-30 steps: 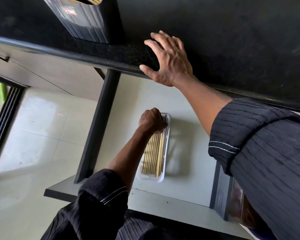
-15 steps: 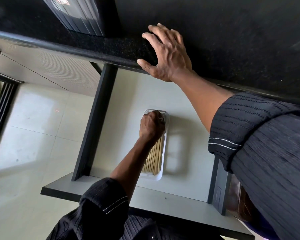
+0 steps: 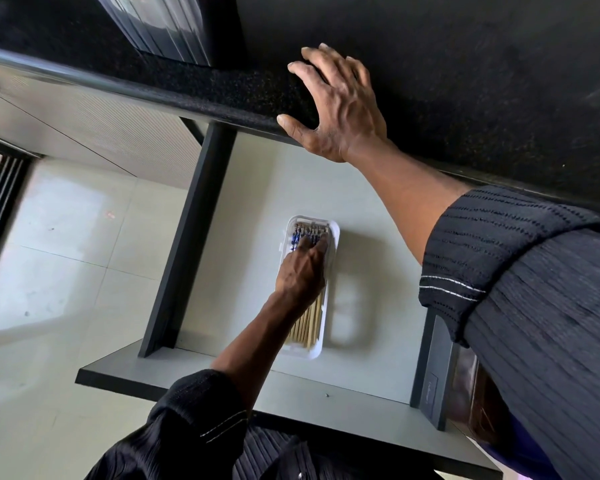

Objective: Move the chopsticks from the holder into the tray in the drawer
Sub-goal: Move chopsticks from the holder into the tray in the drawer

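Observation:
A white plastic tray (image 3: 332, 299) lies in the open drawer (image 3: 253, 202) and holds several wooden chopsticks (image 3: 308, 323) with blue patterned ends at the far side. My left hand (image 3: 300, 275) reaches down into the tray, fingers stretched flat on top of the patterned ends, not closed around any of them. My right hand (image 3: 340, 109) rests spread on the edge of the black countertop (image 3: 465, 81), thumb at the rim, holding nothing. The dark ribbed chopstick holder (image 3: 174, 26) stands on the counter at the top left; its top is cut off by the frame.
The drawer has dark side walls (image 3: 187, 237) and a pale front panel (image 3: 291, 393) toward me. A pale tiled floor (image 3: 66, 254) lies to the left. A cabinet front (image 3: 84, 112) sits under the counter at the left.
My left hand has gone from a closed fist over the chopsticks to flat fingers on their far ends. The view has shifted down slightly. My right hand stays on the counter.

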